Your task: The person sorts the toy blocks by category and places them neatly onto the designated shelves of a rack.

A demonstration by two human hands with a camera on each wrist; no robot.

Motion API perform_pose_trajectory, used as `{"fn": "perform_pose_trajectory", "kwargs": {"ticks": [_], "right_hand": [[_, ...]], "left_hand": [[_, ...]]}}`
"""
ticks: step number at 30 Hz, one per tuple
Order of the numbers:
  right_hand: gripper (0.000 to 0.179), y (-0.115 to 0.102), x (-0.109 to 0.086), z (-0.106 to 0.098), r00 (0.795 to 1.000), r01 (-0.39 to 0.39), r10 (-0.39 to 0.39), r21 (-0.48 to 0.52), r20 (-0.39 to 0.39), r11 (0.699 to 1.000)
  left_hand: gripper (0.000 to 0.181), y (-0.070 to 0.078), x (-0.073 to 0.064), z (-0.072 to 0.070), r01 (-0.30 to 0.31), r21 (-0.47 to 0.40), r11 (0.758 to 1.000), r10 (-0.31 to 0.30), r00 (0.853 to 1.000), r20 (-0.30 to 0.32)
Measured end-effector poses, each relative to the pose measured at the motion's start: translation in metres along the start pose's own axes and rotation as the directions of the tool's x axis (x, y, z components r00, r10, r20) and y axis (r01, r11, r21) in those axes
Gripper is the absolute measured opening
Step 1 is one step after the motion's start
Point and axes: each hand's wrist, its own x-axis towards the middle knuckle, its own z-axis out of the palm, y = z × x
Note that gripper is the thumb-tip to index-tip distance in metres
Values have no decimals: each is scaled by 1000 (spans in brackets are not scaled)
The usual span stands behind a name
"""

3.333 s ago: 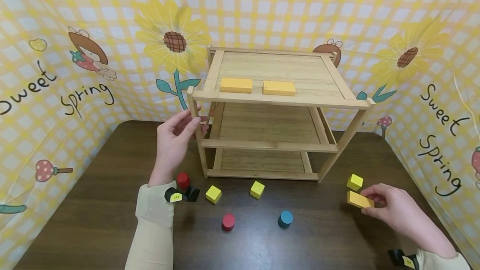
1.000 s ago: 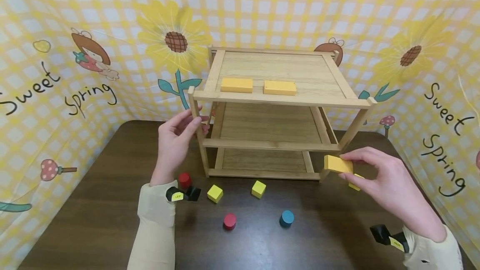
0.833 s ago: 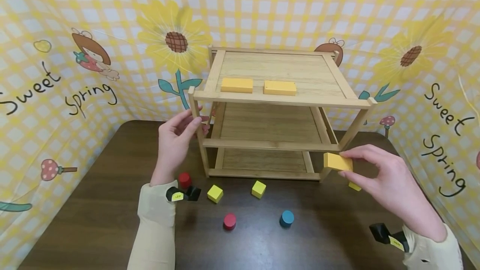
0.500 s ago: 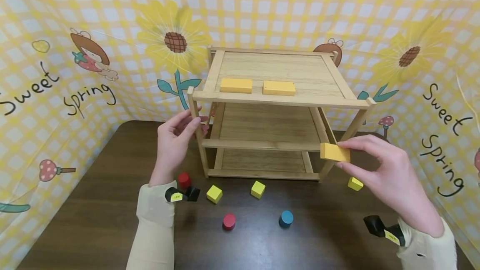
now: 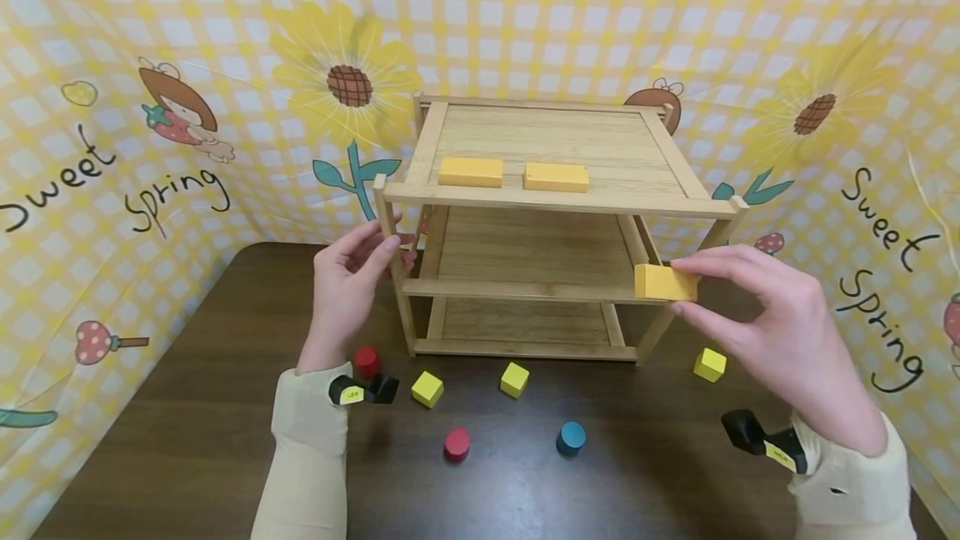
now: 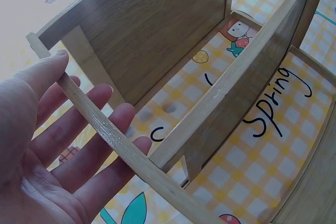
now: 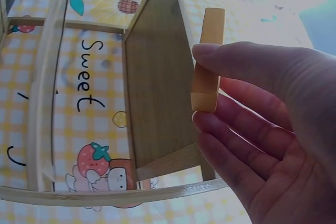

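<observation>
At the right front of the three-tier wooden shelf, my right hand pinches a yellow-orange rectangular block between thumb and fingers. The block is in the air, in front of the right post at about the middle tier's height. My left hand holds the shelf's left front post, thumb in front and fingers behind it; the left wrist view shows this post too. Two similar yellow-orange blocks lie on the top tier near its front edge, a left one and a right one.
On the dark table before the shelf are yellow cubes, a red cylinder, another red cylinder by the left wrist, and a blue cylinder. One more yellow cube lies below the right hand. A checked cloth hangs behind.
My right hand has lifted the rectangular block from low over the table at the right, up and leftward to the shelf's right post. The left hand keeps its place on the left post.
</observation>
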Motion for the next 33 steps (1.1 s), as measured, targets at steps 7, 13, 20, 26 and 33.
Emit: {"fn": "perform_pose_trajectory", "kwargs": {"ticks": [7,13,20,26,33], "right_hand": [[41,-10,12,-4,999,11,-11,8,-47,1000],[51,-18,20,-8,998,-15,13,-25,-62,1000],[50,-18,27,-11,997,-7,2,-63,-80,998],[50,-13,33,-13,996,-4,-4,-84,-89,996],[47,-5,42,-15,995,11,-23,-128,-97,992]], "left_hand": [[30,1,0,0,-3,-5,1000,3,1000,-1],[31,1,-1,0,2,-3,1000,-2,1000,-3],[31,1,-1,0,9,4,1000,-9,1000,-3],[31,1,-1,0,11,2,1000,-11,1000,-3],[31,1,-1,0,0,-3,1000,0,1000,6]]}}
